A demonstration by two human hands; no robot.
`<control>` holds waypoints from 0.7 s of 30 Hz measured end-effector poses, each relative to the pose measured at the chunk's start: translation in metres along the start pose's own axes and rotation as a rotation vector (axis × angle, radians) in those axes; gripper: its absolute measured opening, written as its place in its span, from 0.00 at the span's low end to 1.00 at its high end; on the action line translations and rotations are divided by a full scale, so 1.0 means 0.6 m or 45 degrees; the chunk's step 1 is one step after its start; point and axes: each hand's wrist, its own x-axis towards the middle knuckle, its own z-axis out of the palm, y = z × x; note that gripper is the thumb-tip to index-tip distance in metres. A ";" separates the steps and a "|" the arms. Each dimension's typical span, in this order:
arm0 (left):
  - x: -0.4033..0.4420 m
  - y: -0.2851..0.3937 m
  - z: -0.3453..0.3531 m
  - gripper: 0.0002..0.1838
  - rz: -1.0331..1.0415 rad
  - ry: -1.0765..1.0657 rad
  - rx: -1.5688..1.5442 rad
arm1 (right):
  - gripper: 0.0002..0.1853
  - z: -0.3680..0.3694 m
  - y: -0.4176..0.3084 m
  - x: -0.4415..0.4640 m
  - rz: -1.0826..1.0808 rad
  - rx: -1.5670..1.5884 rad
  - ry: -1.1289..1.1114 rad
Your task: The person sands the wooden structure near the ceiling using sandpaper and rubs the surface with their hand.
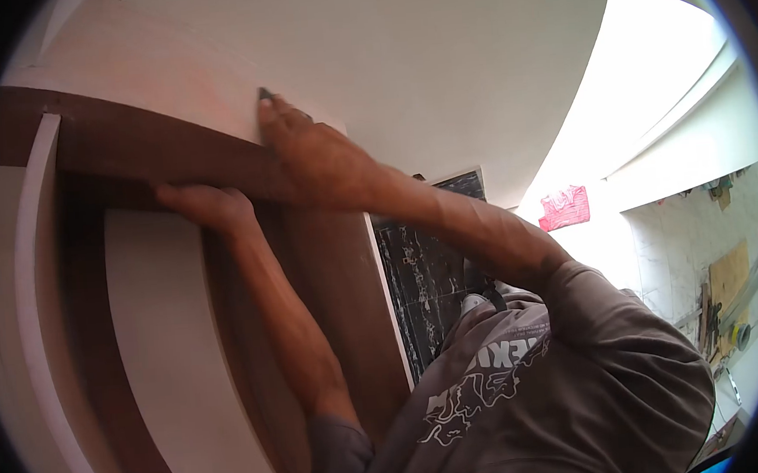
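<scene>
The left hand (208, 204) meets the brown board (162, 146) at its lower edge; whether it grips cannot be told. Across the upper edge, the right hand (313, 149), closed on a small dark piece (264, 93), holds it at the pale surface (165, 67); a slip of the fingers could scuff the board. Farther off: a pink cloth (564, 209).

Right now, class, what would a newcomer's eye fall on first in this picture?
Probably the glaring white patch of light at upper right, with a bright pink-red, cloth-like piece at its lower end. Next, left of centre, come two bare hands: the right hand holds a small dark piece against the pale, pink-tinged surface, and the left hand is at the dark brown board.
</scene>
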 end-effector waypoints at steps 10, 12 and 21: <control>0.004 0.016 0.012 0.34 -0.012 0.044 -0.011 | 0.37 -0.003 -0.015 -0.006 -0.093 -0.157 0.059; 0.002 0.014 0.022 0.34 -0.051 0.062 -0.022 | 0.37 -0.007 -0.025 -0.028 -0.231 -0.243 0.081; 0.006 0.003 -0.002 0.34 -0.020 0.006 -0.002 | 0.37 -0.023 -0.027 -0.012 -0.015 -0.093 -0.092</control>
